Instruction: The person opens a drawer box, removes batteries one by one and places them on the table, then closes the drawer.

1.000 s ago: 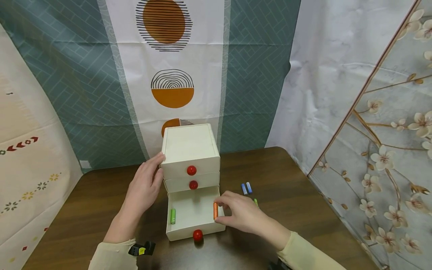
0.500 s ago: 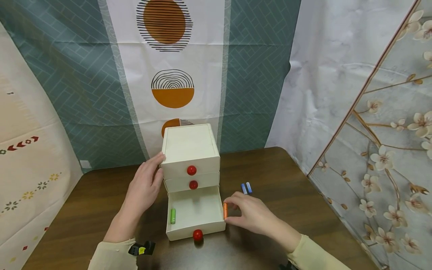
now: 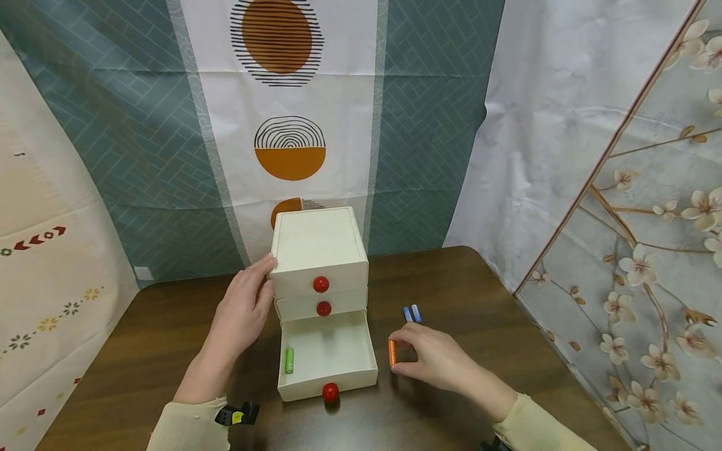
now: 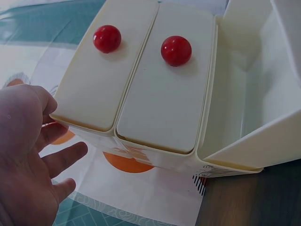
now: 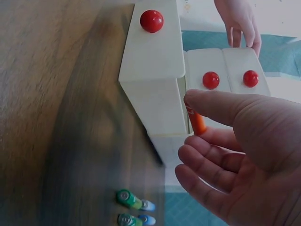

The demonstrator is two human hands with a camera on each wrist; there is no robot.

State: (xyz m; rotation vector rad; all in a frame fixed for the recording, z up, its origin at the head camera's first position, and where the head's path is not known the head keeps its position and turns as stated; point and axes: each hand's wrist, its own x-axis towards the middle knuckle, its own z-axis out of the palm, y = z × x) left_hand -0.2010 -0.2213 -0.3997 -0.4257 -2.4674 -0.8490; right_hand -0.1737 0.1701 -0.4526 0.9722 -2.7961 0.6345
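A small cream drawer cabinet [image 3: 318, 241] with red knobs stands on the table, its bottom drawer [image 3: 329, 379] pulled out. One green battery [image 3: 289, 361] stands or leans at the left inside that drawer. My right hand [image 3: 437, 358] pinches an orange battery [image 3: 392, 354] between thumb and index finger, held lengthwise just right of the drawer. In the right wrist view, this orange battery [image 5: 197, 123] is partly covered by the thumb. My left hand [image 3: 242, 310] touches the cabinet's upper left side with loosely extended fingers; the left wrist view shows its fingertips at the top drawer's edge.
Two blue batteries [image 3: 412, 314] lie on the dark wooden table [image 3: 451, 300] right of the cabinet. Two green batteries [image 5: 129, 198] near them show in the right wrist view; the right hand hides them in the head view. Patterned cloths hang behind and beside the table.
My right hand has carried the orange battery rightward, from over the drawer's right side to beyond its edge. My left hand and the drawers have stayed put.
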